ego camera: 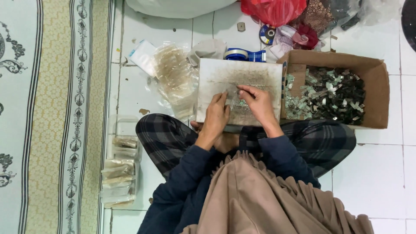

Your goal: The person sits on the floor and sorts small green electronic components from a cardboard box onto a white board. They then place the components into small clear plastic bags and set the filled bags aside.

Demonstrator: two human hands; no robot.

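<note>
White tiles (381,173), cardboard box (378,91) right, tape (242,54) behind

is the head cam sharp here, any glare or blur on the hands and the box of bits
Head view: light is soft and even, with faint shadows; left hand and right hand are slightly soft on the white board; pieces in the cardboard box blur together; mild sheen on the clear bags.

The pale rectangular board (239,78) looks matt, scuffed and stained. The brown cardboard box (376,93) holds shiny metal pieces (331,93). Clear glossy plastic bags (175,78) lie on smooth white floor tiles (377,173).
</note>
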